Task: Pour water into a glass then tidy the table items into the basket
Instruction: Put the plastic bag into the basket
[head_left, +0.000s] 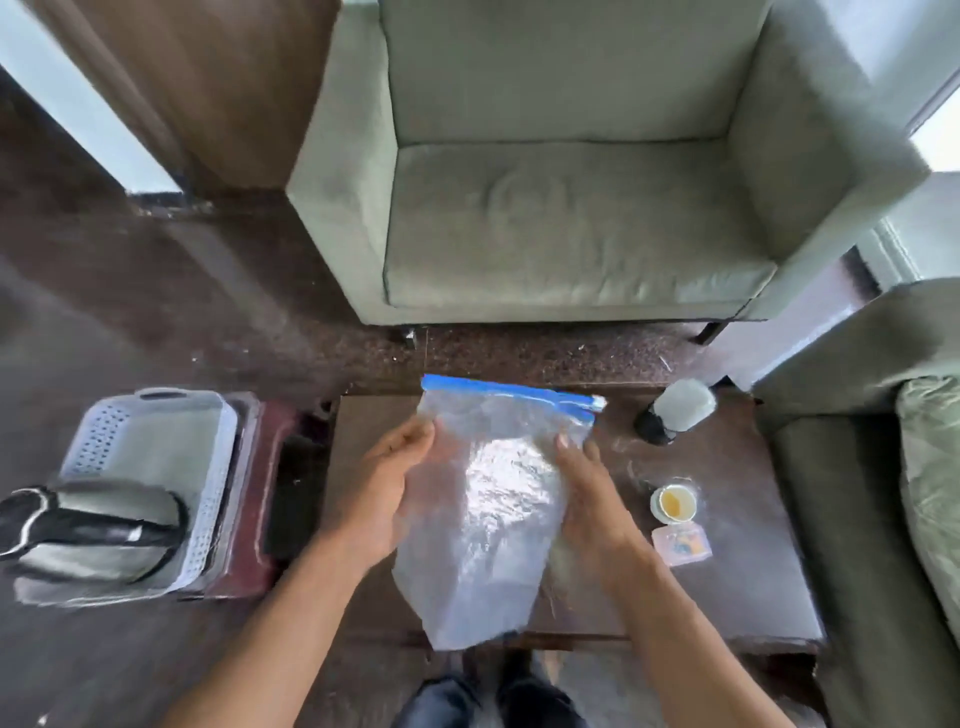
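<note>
Dark speckled floor, grey-green armchair straight ahead of you, second upholstered seat at the right edge. Dark wooden bench sits low between you and the armchair.

Your two hands hold a clear plastic zip bag with a blue seal strip over the middle of the bench. Seal end points away from you; the bag's near end hangs past the bench's front edge. Bag surface is crinkled and glary; contents, if any, cannot be told.

Left hand: fingers closed on the bag's left edge, thumb on top, pinching the plastic. Right hand: fingers laid flat along the bag's right side, partly seen through the film, pressing or gripping it there; which of the two I cannot tell.

On the bench to your right of the bag: a bottle with a dark cap, lying tilted near the far right corner, blurred; nearer you, a small round cup with yellowish content, upright; just beside it on your side, a small clear packet with yellow and blue print. All three lie apart from the bag.

The basket, pale grey and perforated, stands on a reddish stool left of the bench. A black and grey item lies in its near end
</note>
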